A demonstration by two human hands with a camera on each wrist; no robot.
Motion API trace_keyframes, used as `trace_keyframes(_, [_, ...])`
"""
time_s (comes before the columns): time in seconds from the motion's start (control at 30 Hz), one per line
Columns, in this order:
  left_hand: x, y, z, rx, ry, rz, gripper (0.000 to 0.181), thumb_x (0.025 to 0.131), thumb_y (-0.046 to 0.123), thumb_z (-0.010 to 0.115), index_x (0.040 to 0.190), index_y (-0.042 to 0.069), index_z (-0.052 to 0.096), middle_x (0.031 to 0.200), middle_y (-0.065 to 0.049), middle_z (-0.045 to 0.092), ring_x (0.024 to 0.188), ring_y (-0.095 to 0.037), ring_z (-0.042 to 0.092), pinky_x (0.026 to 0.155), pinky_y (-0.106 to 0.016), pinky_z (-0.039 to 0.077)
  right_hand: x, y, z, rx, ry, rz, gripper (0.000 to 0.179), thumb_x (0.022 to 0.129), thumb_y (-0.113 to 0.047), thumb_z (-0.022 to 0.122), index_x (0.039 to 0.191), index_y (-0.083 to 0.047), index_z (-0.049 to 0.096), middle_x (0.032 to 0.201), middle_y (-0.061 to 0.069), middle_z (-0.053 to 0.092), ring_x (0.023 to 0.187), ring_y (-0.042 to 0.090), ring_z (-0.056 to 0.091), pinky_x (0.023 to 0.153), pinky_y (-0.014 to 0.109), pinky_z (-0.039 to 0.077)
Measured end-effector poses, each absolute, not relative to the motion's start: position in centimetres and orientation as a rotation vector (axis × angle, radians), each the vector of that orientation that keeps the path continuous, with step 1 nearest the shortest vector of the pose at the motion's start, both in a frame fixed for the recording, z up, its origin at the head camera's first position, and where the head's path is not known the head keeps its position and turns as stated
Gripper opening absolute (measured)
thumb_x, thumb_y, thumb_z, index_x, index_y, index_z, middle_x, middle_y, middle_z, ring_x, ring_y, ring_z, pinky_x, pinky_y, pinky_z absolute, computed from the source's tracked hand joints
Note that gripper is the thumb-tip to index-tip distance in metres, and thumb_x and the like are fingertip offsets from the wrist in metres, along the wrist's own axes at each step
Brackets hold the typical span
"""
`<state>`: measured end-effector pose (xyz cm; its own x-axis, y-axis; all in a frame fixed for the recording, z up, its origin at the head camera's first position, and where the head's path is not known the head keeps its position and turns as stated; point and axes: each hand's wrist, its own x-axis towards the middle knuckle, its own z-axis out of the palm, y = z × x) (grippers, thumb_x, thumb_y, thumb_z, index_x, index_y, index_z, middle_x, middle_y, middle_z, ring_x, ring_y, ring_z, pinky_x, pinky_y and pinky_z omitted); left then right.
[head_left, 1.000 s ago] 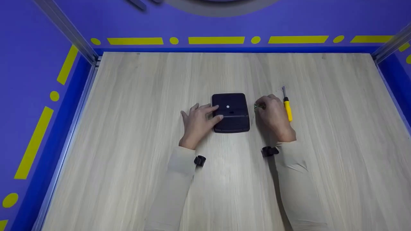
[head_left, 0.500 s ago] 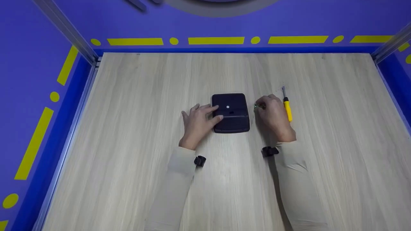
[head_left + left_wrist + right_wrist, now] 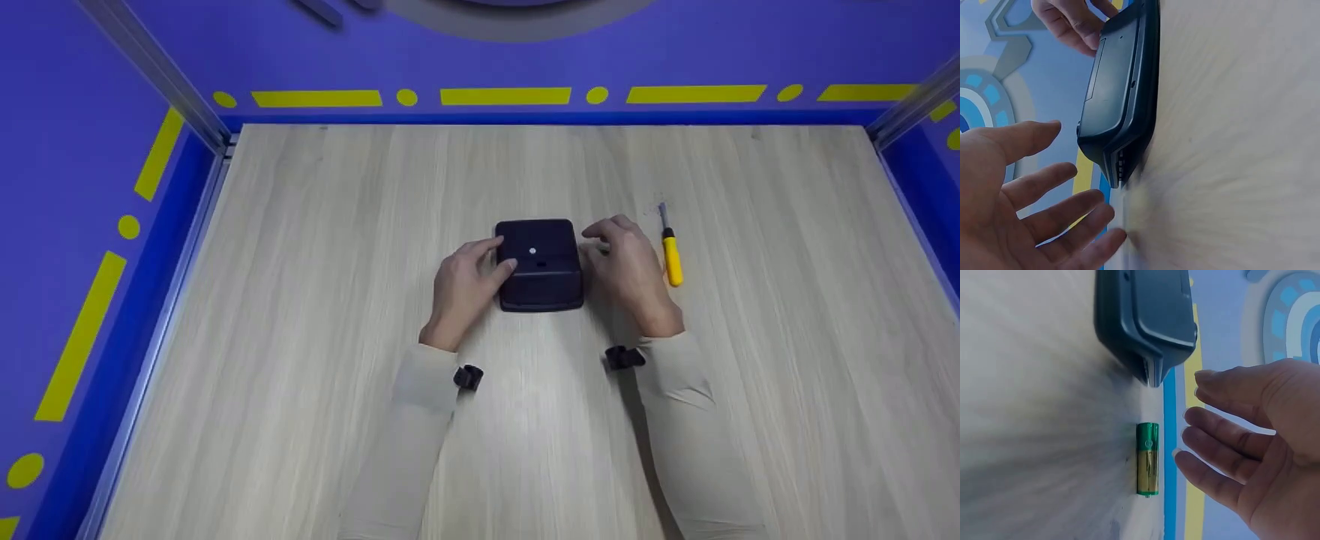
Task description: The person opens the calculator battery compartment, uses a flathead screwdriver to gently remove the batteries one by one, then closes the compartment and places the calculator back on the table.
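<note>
A black, wedge-shaped device [image 3: 541, 264] with a small white dot lies on the wooden table, a row of key-like edges showing under its rim in the left wrist view. My left hand [image 3: 463, 289] is at its left side, and the left wrist view shows the fingers [image 3: 1044, 180] spread, apart from the casing. On the other side is my right hand [image 3: 628, 270], its fingers extended and holding nothing in the right wrist view. A green and gold battery [image 3: 1148, 458] lies on the table by that hand; in the head view the hand hides it.
To the right of my right hand lies a yellow-handled screwdriver [image 3: 671, 259], its tip pointing away from me. Blue panels [image 3: 510, 67] with yellow markings border the wooden table [image 3: 337, 262] at the back and sides.
My right hand has let go of the battery and moved left, close to the device. My left fingers have drawn back from the device's top. The device looks unmoved.
</note>
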<state>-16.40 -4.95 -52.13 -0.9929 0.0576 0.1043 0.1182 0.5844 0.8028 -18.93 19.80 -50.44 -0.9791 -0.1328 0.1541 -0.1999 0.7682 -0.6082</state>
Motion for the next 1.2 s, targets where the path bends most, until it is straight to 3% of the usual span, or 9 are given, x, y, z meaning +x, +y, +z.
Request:
trace_keyframes(0.53, [-16.4, -4.3, -52.4, -0.073, -2.669, -1.673, 0.051, 0.096, 0.023, 0.080, 0.141, 0.004, 0.068, 0.129, -0.018, 0.071, 0.111, -0.025, 0.071, 0.097, -0.038, 0.056, -17.4, 18.5, -51.3, 0.168, -2.855, 1.167, 0.025, 0.099, -0.006, 0.075, 0.119, 0.009, 0.071, 0.111, 0.024, 0.066, 0.101, 0.037, 0.068, 0.090, 0.048, 0.058])
trace_keyframes(0.8, [-16.4, -4.4, -52.4, -0.007, -2.615, -1.863, 0.051, 0.098, 0.020, 0.078, 0.145, 0.004, 0.065, 0.131, -0.018, 0.071, 0.113, -0.023, 0.073, 0.092, -0.032, 0.060, -16.8, 18.3, -51.5, 0.049, -2.877, 1.365, 0.031, 0.104, -0.014, 0.071, 0.128, 0.005, 0.068, 0.123, 0.022, 0.068, 0.110, 0.035, 0.068, 0.091, 0.046, 0.059])
trace_keyframes(1.0, [-16.5, -4.5, -52.1, 0.094, -2.543, -2.069, 0.058, 0.099, 0.014, 0.072, 0.154, 0.007, 0.056, 0.144, -0.019, 0.064, 0.117, -0.024, 0.072, 0.078, -0.031, 0.064, -16.8, 18.6, -51.4, -0.006, -2.878, 1.504, 0.034, 0.105, -0.017, 0.069, 0.133, 0.002, 0.066, 0.128, 0.019, 0.068, 0.111, 0.033, 0.068, 0.081, 0.041, 0.062])
trace_keyframes(1.2, [-16.8, -4.7, -52.0, 0.203, -2.511, -2.151, 0.052, 0.098, 0.004, 0.064, 0.149, 0.010, 0.062, 0.137, -0.015, 0.069, 0.102, -0.019, 0.075, 0.071, -0.032, 0.065, -16.8, 19.1, -51.5, -0.044, -2.856, 1.644, 0.035, 0.105, -0.018, 0.069, 0.134, 0.002, 0.065, 0.127, 0.018, 0.067, 0.104, 0.029, 0.068, 0.068, 0.029, 0.062])
